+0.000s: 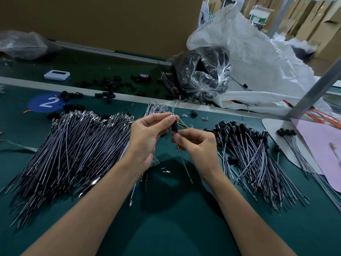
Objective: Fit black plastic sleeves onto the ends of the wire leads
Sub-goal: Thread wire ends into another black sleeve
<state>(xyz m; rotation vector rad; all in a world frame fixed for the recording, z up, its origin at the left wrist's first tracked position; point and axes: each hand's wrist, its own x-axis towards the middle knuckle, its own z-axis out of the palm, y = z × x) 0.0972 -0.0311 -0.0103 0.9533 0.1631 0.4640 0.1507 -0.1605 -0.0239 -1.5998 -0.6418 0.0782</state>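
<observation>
step: we judge a fit midway
left hand [147,133]: pinches black sleeve [174,127], just right of bare-lead pile [73,145]
right hand [195,145]: pinches wire lead [185,164]
next: we push lead home, kept straight

The bare left forearm [96,206] and the bare right forearm [245,209] are showing uncovered all the way to the wrists. The bare left hand [147,137] and the bare right hand [197,145] are showing short, plain, trimmed thumbnails.
</observation>
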